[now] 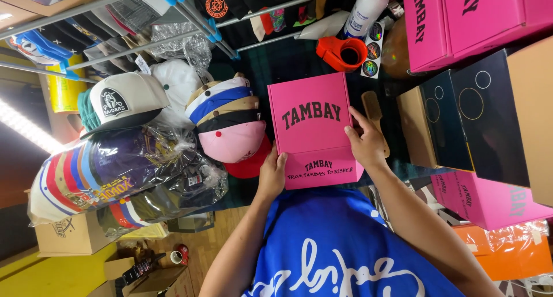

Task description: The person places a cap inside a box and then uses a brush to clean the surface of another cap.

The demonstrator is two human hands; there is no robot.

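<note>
A closed pink box (314, 127) with dark lettering sits at the centre, held between both hands. The left hand (272, 175) grips its near-left corner; the right hand (365, 143) clasps its right edge. Just left lies a stack of caps (229, 124), possibly five. Far right stand more pink boxes (461, 18).

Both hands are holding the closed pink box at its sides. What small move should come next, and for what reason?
Probably lift the front flap of the pink box with the thumbs. The left hand and the right hand grip its two sides, the lid lies shut, and the stack of caps sits just beside it.
</note>
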